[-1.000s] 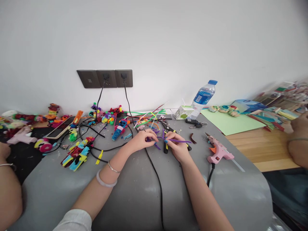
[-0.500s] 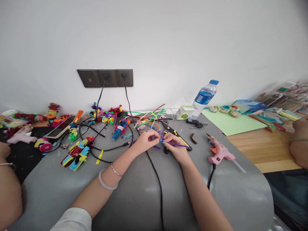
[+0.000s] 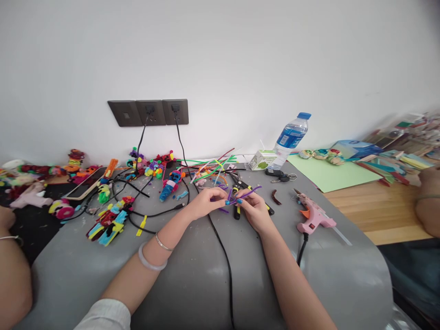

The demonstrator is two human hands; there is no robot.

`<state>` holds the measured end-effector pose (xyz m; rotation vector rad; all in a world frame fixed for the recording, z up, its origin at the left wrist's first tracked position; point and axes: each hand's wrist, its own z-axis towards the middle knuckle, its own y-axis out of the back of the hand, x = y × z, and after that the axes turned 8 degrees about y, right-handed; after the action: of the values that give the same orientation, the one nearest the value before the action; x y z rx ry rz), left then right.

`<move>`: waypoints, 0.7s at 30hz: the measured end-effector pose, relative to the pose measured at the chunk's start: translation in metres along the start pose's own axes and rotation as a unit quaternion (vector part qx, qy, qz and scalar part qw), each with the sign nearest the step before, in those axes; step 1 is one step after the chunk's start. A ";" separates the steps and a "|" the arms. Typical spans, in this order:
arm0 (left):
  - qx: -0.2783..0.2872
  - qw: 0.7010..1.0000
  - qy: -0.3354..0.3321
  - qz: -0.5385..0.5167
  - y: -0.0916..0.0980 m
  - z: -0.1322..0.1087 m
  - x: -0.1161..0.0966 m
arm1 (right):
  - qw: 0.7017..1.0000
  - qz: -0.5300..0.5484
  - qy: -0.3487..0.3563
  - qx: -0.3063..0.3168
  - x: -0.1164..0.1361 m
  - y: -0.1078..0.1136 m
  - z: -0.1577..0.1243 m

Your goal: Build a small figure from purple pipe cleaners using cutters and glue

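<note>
Both my hands meet over the middle of the grey table [image 3: 192, 275], pinching purple pipe cleaners [image 3: 242, 194]. My left hand [image 3: 204, 204] is closed on their left ends, with two bangles on its wrist. My right hand [image 3: 252, 208] is closed on the right part, and one purple end sticks up to the right above its fingers. Black and yellow pliers [image 3: 240, 190] lie on the table just behind and under my right hand. A black cable [image 3: 225, 256] runs between my forearms.
A pink glue gun [image 3: 312, 216] lies right of my hands, with keys [image 3: 280, 174], a small carton [image 3: 263, 160] and a water bottle [image 3: 290, 137] behind. Loose pipe cleaners [image 3: 209, 169] and coloured figures [image 3: 110, 222] crowd the left and back. Other people's arms show at both edges.
My hands have twisted the purple pipe cleaners: the long end that lay flat to the right now points up and right. Both hands have stayed in nearly the same place.
</note>
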<state>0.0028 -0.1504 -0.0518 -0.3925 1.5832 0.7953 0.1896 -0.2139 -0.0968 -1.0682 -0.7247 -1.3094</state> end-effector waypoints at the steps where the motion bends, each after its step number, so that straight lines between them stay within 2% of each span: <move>1: 0.012 1.000 0.002 -0.007 0.000 0.000 -0.001 | 1.000 0.007 0.004 -0.002 0.001 -0.001 0.000; 6: 0.065 0.996 0.054 -0.037 -0.003 -0.004 -0.003 | 0.999 0.027 0.034 0.004 0.004 -0.002 0.002; 11: 0.088 0.990 0.085 -0.073 -0.004 -0.007 -0.002 | 0.999 0.029 0.019 0.019 0.006 -0.001 0.002; 17: 0.074 0.988 0.101 -0.092 -0.004 -0.005 -0.002 | 0.999 0.036 0.008 0.003 0.008 -0.003 0.002; 21: 0.034 0.985 0.107 -0.133 -0.003 -0.005 -0.005 | 0.999 0.048 0.003 -0.011 0.010 -0.004 0.004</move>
<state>0.0024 -0.1568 -0.0481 -0.6431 1.7077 0.5056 0.1873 -0.2142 -0.0855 -1.1020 -0.6476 -1.2399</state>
